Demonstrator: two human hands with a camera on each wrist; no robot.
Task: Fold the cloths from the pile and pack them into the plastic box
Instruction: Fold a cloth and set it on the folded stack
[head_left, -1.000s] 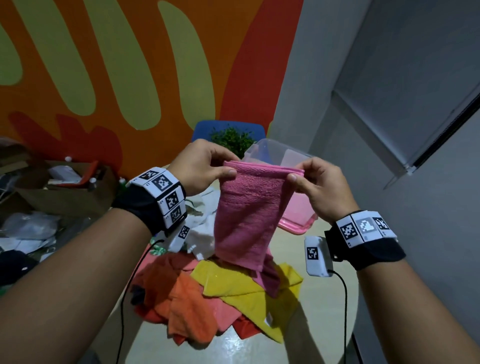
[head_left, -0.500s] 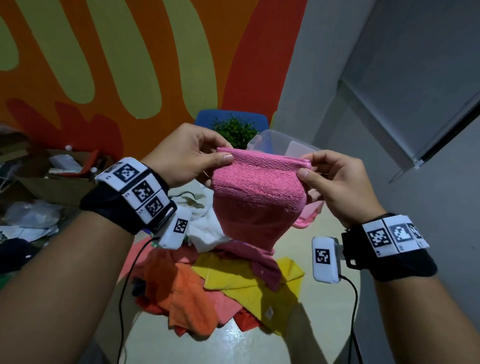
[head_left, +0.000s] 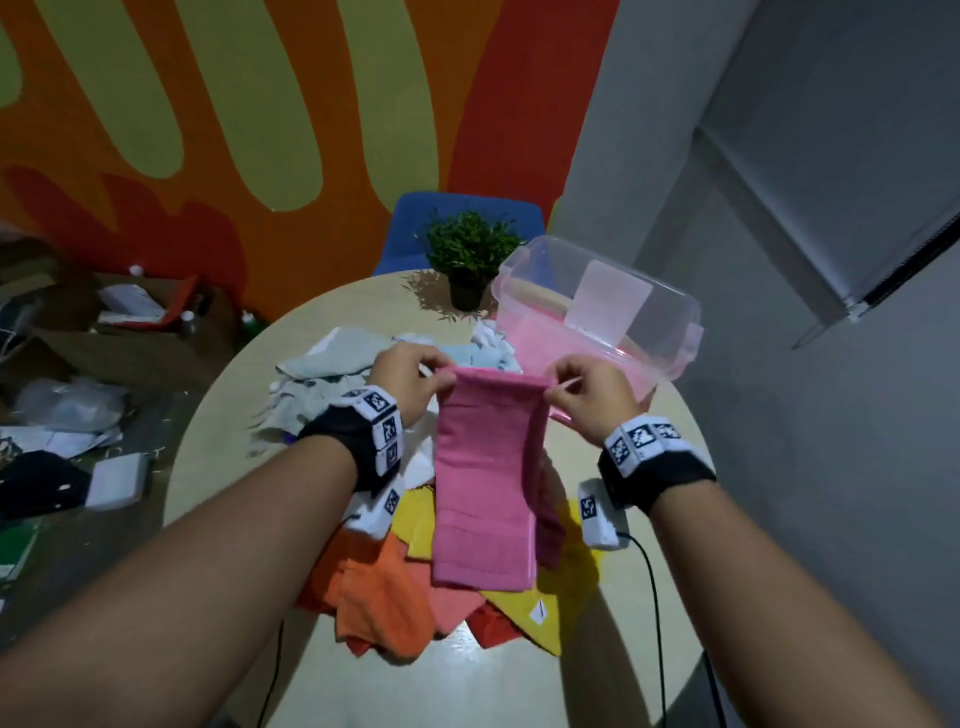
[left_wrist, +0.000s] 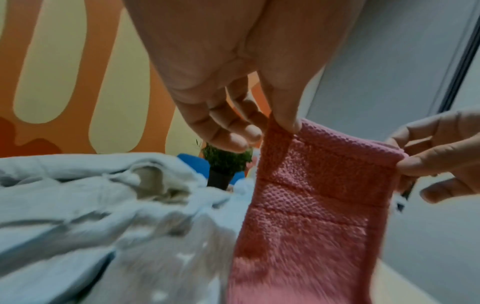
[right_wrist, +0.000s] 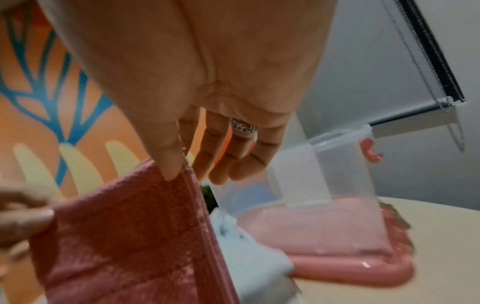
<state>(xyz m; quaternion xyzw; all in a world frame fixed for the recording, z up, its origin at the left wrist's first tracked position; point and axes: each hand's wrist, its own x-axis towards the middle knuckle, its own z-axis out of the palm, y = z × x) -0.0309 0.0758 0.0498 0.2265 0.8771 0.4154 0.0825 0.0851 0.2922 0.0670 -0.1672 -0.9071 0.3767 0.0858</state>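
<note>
A pink cloth (head_left: 485, 483) hangs folded lengthwise above the pile, held by its top edge. My left hand (head_left: 410, 382) pinches the top left corner between thumb and forefinger, and my right hand (head_left: 589, 389) pinches the top right corner. The wrist views show the same cloth (left_wrist: 306, 205) (right_wrist: 130, 236) gripped by thumb and fingertips. Below it lies the pile of cloths (head_left: 395, 587): orange, yellow, red, with white and pale grey ones (head_left: 332, 358) further back. The clear plastic box (head_left: 660, 312) stands tilted on its pink lid (right_wrist: 337, 269) at the table's far right.
A small potted plant (head_left: 470, 260) stands at the far edge of the round beige table (head_left: 218, 441), with a blue chair (head_left: 410, 218) behind it. Cardboard boxes and clutter (head_left: 104, 332) lie on the floor to the left. A grey wall runs along the right.
The view has tilted down and both hands have lowered and moved forward over the table. The pink cloth now hangs longer and straighter, still pinched by both hands at its top corners.
</note>
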